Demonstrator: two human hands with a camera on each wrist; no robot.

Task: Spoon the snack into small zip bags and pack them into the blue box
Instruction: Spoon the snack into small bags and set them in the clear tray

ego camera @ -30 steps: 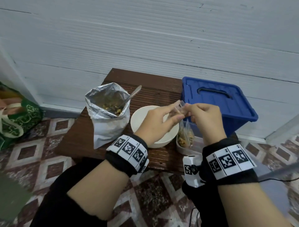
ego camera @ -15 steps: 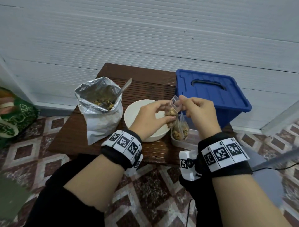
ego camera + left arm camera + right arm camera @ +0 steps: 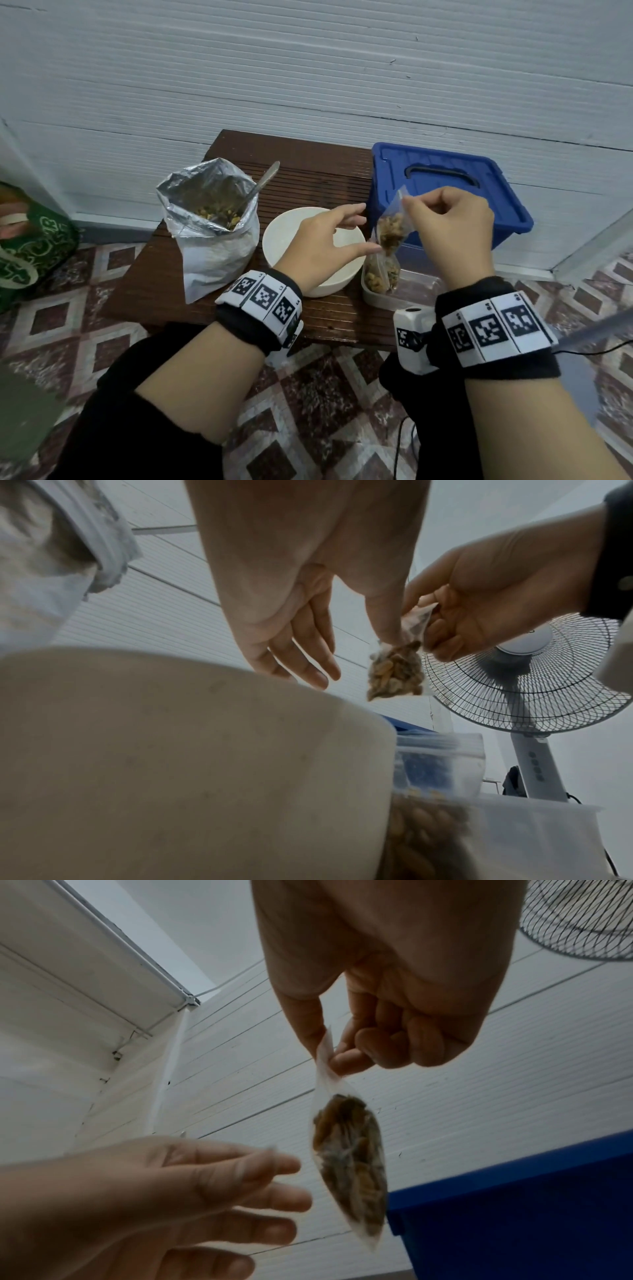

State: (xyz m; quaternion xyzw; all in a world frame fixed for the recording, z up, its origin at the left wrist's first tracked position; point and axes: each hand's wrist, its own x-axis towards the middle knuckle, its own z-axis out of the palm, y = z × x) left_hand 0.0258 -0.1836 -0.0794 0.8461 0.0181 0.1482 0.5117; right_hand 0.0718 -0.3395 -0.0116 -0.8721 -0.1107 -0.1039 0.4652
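Clear plastic hangs from the right hand (image 3: 448, 233) in the head view: a small filled zip bag (image 3: 390, 229) pinched by its top corner between thumb and forefinger, above the gap between the white bowl (image 3: 284, 226) and the blue box (image 3: 445, 192). The left hand (image 3: 318, 243) sits just beside the bag with fingers spread and relaxed, holding nothing. I judge the filling of this bag done and the packing step in hand. The box lid is on, so the next move calls for lifting it or parking the bag first. A clear tub (image 3: 404, 294) on the tabletop (image 3: 308, 164), just in front of the box, already holds another filled bag (image 3: 380, 277) and looks like the likely resting place. The foil snack sack (image 3: 212, 226) stands open at the left with a spoon (image 3: 263, 181) in it, well apart from the hands.

From the left wrist, the left hand (image 3: 291, 615) shows straight, loose fingers and a thumb beside the bag (image 3: 394, 674); whether the thumb touches it I cannot tell. The right hand (image 3: 496, 596) clamps the bag's upper edge. A standing fan (image 3: 524, 674) is behind, and the bowl's wall (image 3: 171, 764) fills the foreground.

From the right wrist, the bag (image 3: 349, 1161) dangles from the pinch of the right hand (image 3: 383, 988), other fingers curled in. The left hand (image 3: 171, 1191) is open below it, apart from the bag. The box's rim (image 3: 514, 1172) lies low at right; its closed lid is what stands in the way.
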